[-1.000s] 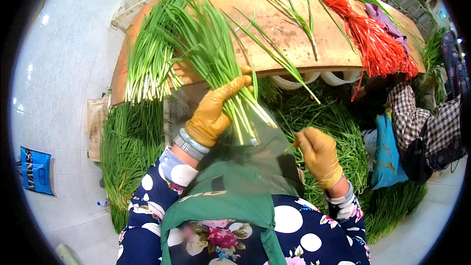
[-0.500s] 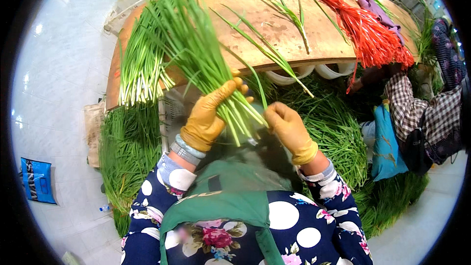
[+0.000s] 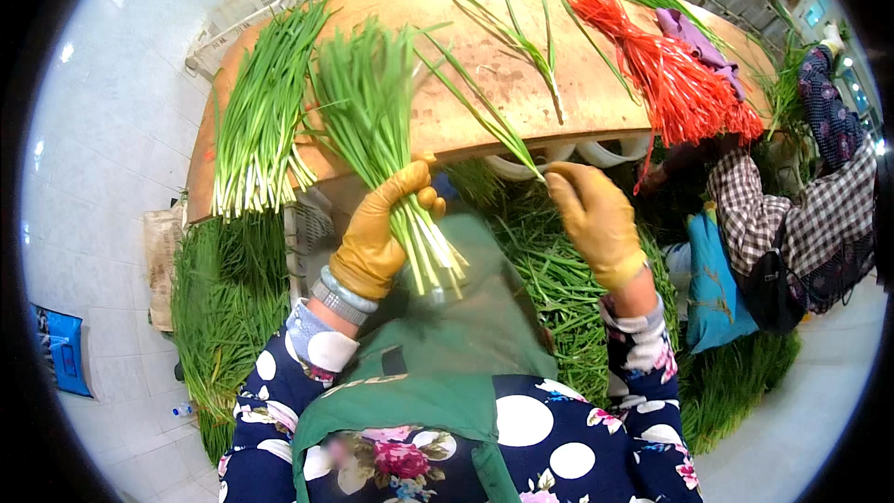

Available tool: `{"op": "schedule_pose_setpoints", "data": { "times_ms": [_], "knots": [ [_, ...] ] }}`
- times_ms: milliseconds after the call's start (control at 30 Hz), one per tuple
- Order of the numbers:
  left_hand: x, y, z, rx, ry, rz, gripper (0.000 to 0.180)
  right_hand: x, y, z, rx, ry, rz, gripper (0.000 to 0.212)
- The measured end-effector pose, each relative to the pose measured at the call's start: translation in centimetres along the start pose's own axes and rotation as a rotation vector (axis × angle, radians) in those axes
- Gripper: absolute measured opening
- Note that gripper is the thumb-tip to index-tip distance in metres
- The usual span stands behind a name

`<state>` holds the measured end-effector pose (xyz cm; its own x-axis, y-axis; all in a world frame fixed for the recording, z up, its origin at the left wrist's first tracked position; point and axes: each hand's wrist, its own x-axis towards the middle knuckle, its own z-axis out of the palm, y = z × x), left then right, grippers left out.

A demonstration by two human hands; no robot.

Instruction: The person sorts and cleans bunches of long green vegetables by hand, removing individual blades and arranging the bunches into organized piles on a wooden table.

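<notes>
My left hand [image 3: 377,233], in a yellow rubber glove, is closed round a bunch of garlic chives [image 3: 368,102]. Their pale cut ends hang below the fist, and the leaves fan upward over the board. My right hand [image 3: 596,224], gloved alike, pinches the stem end of a thin chive sprig [image 3: 494,121] that juts over the board's near edge. The sprig's leaves still lie on the wooden board [image 3: 438,56]. Left of my bunch, a larger pile of chives [image 3: 265,112] rests with its white ends hanging over the edge.
Red plastic strips [image 3: 666,65] and a purple cloth [image 3: 703,42] lie at the board's right. Another sprig [image 3: 540,47] is farther back. Heaps of chives [image 3: 587,279] fill the space below. A person in a checked sleeve [image 3: 764,196] is at right, beside a blue bag [image 3: 712,289].
My right hand has moved right, away from the held bunch, to the loose sprig's stem end. The left hand has shifted slightly left and down with its bunch.
</notes>
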<state>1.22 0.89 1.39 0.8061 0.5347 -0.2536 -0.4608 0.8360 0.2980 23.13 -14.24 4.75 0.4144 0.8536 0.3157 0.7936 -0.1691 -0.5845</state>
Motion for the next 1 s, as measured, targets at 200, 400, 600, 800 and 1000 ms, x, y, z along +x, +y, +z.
{"op": "schedule_pose_setpoints", "data": {
  "times_ms": [200,400,600,800,1000],
  "knots": [
    [-0.9,-0.7,0.7,0.279,0.020,0.019,0.034,-0.5,-2.9,3.7,0.599,-0.347,0.153,0.023],
    [-0.3,-1.1,1.6,0.254,0.004,-0.023,0.034,-2.4,-6.1,5.0,0.615,-0.251,-0.059,0.016],
    [0.0,-0.1,4.3,0.176,-0.096,0.093,0.031,-5.6,-3.5,0.2,0.539,-0.432,0.005,0.014],
    [0.4,1.3,2.2,0.104,0.005,0.102,0.030,-7.0,0.6,-2.9,0.520,-0.655,0.263,0.023],
    [0.5,2.0,1.2,0.046,-0.022,0.073,0.035,-8.6,6.6,-2.1,-0.186,-0.510,0.488,0.037]
  ]
}}
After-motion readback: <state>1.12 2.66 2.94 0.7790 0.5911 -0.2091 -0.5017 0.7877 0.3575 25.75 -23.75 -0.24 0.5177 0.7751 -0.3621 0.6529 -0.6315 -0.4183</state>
